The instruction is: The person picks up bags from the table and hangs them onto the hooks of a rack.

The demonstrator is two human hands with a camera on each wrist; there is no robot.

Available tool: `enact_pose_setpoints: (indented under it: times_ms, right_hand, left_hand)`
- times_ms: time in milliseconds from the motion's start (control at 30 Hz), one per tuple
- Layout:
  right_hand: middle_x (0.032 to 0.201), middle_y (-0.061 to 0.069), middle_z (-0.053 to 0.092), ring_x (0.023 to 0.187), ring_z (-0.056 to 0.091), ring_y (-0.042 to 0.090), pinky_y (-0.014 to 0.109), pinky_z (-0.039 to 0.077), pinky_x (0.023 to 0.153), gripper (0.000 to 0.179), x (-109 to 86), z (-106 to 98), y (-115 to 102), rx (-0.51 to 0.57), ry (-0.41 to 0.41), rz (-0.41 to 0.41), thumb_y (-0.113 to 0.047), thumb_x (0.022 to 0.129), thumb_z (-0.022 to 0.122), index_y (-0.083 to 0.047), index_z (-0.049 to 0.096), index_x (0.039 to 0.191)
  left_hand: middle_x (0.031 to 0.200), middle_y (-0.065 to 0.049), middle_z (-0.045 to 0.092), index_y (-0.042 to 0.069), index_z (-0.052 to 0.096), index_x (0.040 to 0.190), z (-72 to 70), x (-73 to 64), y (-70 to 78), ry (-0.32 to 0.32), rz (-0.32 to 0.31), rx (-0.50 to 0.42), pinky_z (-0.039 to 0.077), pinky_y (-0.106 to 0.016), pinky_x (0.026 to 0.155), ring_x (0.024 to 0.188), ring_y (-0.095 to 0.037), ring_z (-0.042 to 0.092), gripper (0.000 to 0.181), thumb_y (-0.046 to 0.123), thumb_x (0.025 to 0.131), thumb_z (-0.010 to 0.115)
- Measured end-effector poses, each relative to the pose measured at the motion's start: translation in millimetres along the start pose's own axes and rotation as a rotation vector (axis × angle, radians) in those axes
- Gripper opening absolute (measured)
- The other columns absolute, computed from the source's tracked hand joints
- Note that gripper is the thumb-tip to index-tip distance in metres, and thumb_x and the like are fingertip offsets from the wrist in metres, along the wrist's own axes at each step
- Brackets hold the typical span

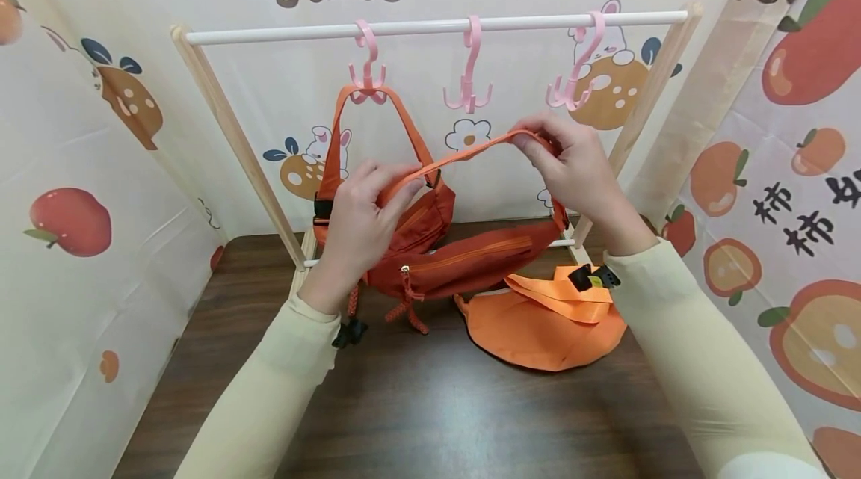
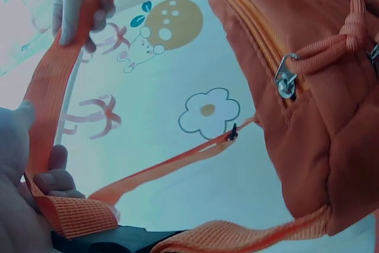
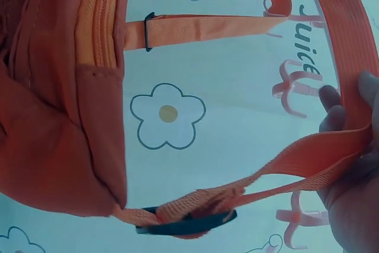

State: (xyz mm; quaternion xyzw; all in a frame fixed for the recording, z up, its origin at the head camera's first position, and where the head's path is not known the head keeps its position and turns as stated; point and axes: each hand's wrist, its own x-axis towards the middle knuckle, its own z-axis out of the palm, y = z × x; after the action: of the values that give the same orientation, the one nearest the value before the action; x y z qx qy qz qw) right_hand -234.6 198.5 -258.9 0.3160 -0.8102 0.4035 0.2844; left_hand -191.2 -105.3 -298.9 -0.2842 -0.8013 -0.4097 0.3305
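Note:
A rust-red waist bag (image 1: pixel 471 264) hangs from its orange strap (image 1: pixel 464 155), which is stretched between my two hands. My left hand (image 1: pixel 366 214) pinches the strap on the left, thumb against fingers. On the right, higher up, my right hand (image 1: pixel 572 161) grips the same strap in front of the rack. In the left wrist view the bag's zipper pull (image 2: pixel 286 84) shows, with a knotted cord. A dark buckle (image 3: pixel 186 222) joins strap and bag in the right wrist view. Above the strap, a pink hook (image 1: pixel 468 79) with several prongs hangs from the rail, bearing nothing.
Another rust-red bag (image 1: pixel 430 214) hangs by its strap from the left pink hook (image 1: pixel 366 72). A third pink hook (image 1: pixel 577 75) hangs at right on the white rail (image 1: pixel 269 35). An orange waist bag (image 1: pixel 545 337) lies on the dark wooden table (image 1: pixel 430 419), below the right hand.

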Motion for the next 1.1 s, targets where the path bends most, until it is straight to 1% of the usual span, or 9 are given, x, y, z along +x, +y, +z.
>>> enact_pose_setpoints:
  times_ms: [167,333,533,700,767,900,1000,1100]
  right_hand:
    - [0.077,0.007,0.053,0.065,0.04,0.018,0.029,0.031,0.063,0.015,16.8,3.2,2.7,-0.031,0.042,0.008,-0.01,0.106,0.067,-0.005,0.075,0.117]
    - [0.085,0.007,0.057,0.068,0.044,0.017,0.028,0.034,0.066,0.019,30.8,6.3,1.1,-0.037,0.103,0.012,-0.015,0.109,0.061,-0.004,0.073,0.118]
    - [0.097,0.007,0.064,0.074,0.046,0.014,0.026,0.037,0.07,0.024,43.9,11.4,0.2,-0.033,0.162,0.033,-0.02,0.111,0.058,-0.002,0.071,0.118]
    - [0.103,0.008,0.064,0.079,0.045,0.015,0.025,0.038,0.078,0.027,54.5,16.7,2.5,-0.021,0.183,0.064,-0.021,0.113,0.053,0.001,0.068,0.119]
    - [0.104,0.009,0.064,0.083,0.046,0.015,0.025,0.039,0.081,0.028,60.0,19.0,3.4,-0.007,0.185,0.082,-0.02,0.113,0.051,0.002,0.066,0.12]
    - [0.111,0.006,0.067,0.097,0.056,0.012,0.023,0.042,0.091,0.027,72.1,23.6,4.4,0.016,0.18,0.141,-0.022,0.114,0.049,-0.001,0.064,0.119]
    - [0.113,0.004,0.069,0.101,0.057,0.011,0.023,0.042,0.092,0.026,79.7,25.9,6.0,0.007,0.176,0.19,-0.024,0.114,0.047,-0.003,0.063,0.118]
    - [0.114,0.004,0.069,0.098,0.054,0.012,0.025,0.04,0.089,0.027,84.5,27.3,8.7,0.001,0.167,0.227,-0.025,0.115,0.046,-0.004,0.062,0.117]
  left_hand:
    - [0.095,-0.006,0.065,0.011,0.08,0.123,1.4,10.2,2.1,0.035,-0.001,0.025,0.04,-0.034,0.06,0.076,-0.019,0.051,0.024,0.022,0.103,0.074]
    - [0.095,-0.007,0.064,0.011,0.079,0.126,1.7,21.6,4.5,0.055,-0.001,0.044,0.041,-0.034,0.062,0.079,-0.02,0.051,0.027,0.025,0.104,0.072]
    - [0.099,-0.008,0.063,0.012,0.078,0.129,1.7,34.1,8.3,0.058,-0.019,0.062,0.04,-0.032,0.062,0.08,-0.02,0.05,0.03,0.027,0.105,0.071]
    - [0.101,-0.008,0.063,0.011,0.077,0.13,4.2,42.1,10.9,0.055,-0.037,0.077,0.043,-0.033,0.066,0.085,-0.02,0.051,0.032,0.03,0.105,0.07]
    - [0.104,-0.009,0.065,0.01,0.076,0.131,5.2,45.2,11.2,0.057,-0.045,0.083,0.045,-0.033,0.069,0.089,-0.02,0.053,0.033,0.03,0.105,0.07]
    - [0.11,-0.009,0.066,0.01,0.075,0.132,7.0,50.4,11.0,0.057,-0.065,0.09,0.048,-0.035,0.075,0.095,-0.022,0.055,0.033,0.029,0.105,0.07]
    - [0.112,-0.011,0.067,0.009,0.075,0.131,8.6,54.1,10.1,0.057,-0.079,0.093,0.049,-0.037,0.078,0.096,-0.024,0.056,0.033,0.028,0.105,0.069]
    - [0.112,-0.012,0.067,0.009,0.075,0.132,9.7,58.1,9.0,0.049,-0.105,0.101,0.05,-0.037,0.077,0.096,-0.025,0.056,0.033,0.029,0.106,0.068]
